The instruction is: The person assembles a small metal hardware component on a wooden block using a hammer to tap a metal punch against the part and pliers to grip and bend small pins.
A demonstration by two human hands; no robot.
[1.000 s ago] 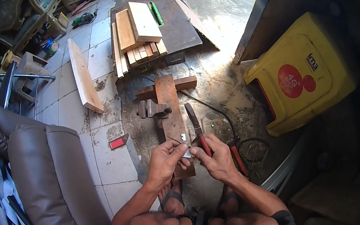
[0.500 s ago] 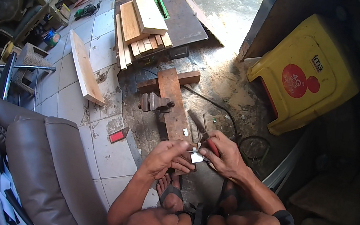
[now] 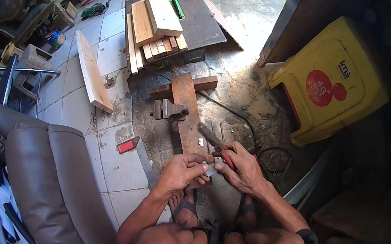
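My left hand (image 3: 184, 172) pinches a small thin metal piece (image 3: 211, 169) between thumb and fingertips, low over the near end of the wooden bench (image 3: 189, 116). Closed around a dark tool with a red handle (image 3: 226, 160), my right hand (image 3: 241, 170) has its thumb close beside the metal piece. The tool's dark bar points forward and left; its exact kind is unclear. Another small white metal piece (image 3: 200, 142) lies on the bench just ahead of the hands. A metal vise (image 3: 168, 110) sits at the bench's left side.
Boards (image 3: 162, 17) are stacked on a low dark table (image 3: 205, 26) ahead. A yellow plastic stool (image 3: 329, 84) stands at right. One plank (image 3: 93, 72) and a red-and-dark item (image 3: 128, 145) are on the tiles. Beside my left arm is a brown cushioned seat (image 3: 54, 176).
The metal piece between my hands has tilted and no longer shines bright white. My left fingertips have curled closer on it, and the dark tool has shifted slightly left and nearer.
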